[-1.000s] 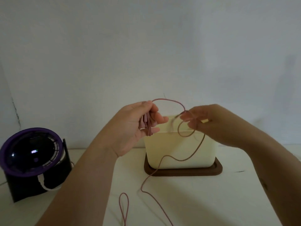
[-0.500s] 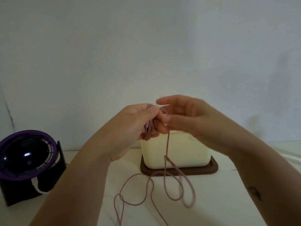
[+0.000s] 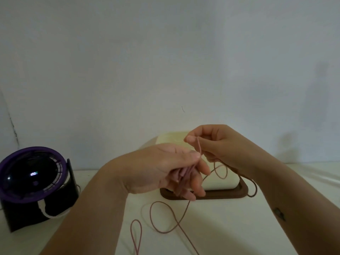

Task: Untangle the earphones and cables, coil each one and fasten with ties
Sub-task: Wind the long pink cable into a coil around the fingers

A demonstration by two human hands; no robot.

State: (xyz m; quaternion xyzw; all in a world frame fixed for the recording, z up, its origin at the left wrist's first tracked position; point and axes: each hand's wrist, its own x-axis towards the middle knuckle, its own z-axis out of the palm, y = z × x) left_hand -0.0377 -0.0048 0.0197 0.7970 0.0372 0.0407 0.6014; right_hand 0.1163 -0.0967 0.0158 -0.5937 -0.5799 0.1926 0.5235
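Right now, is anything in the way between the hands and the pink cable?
No, nothing is in the way. The left hand holds a bunch of the pink cable, and the right hand pinches a strand just above it. The rest trails loose on the table.

cable: pink | fan: purple-black | box: cream | tray: brown
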